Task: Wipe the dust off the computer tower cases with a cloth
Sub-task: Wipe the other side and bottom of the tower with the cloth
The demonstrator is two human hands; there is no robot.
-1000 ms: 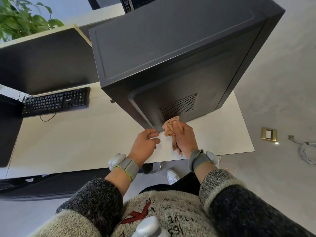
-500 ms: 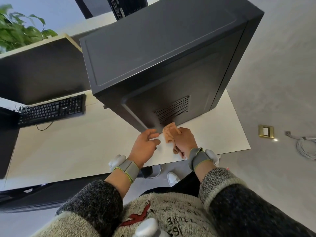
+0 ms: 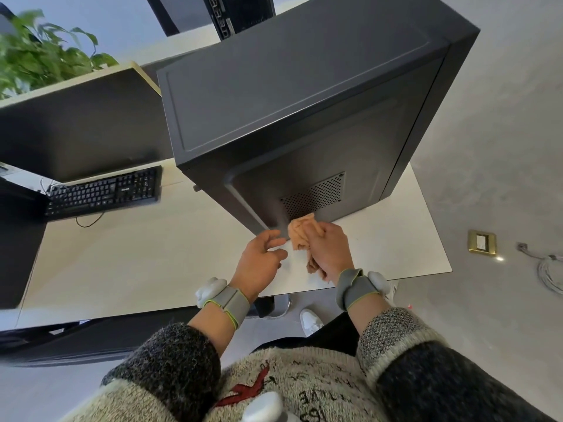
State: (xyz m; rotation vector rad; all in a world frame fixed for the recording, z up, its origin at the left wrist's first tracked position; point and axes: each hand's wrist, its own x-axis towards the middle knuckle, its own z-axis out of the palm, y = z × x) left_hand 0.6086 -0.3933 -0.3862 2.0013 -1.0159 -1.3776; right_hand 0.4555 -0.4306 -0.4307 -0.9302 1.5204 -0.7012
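At six o'clock of the tower case [image 3: 304, 102], the right hand [image 3: 330, 252] grips the cloth [image 3: 301, 231]. The left hand [image 3: 259, 263] is loosely open.

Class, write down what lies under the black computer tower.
The white desk bears the computer tower. Its base covers the patch beneath, so anything there cannot be seen.

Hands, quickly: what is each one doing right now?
Left hand: open, holding nothing.
Right hand: grips the crumpled peach cloth at the base of the black metal computer tower case.
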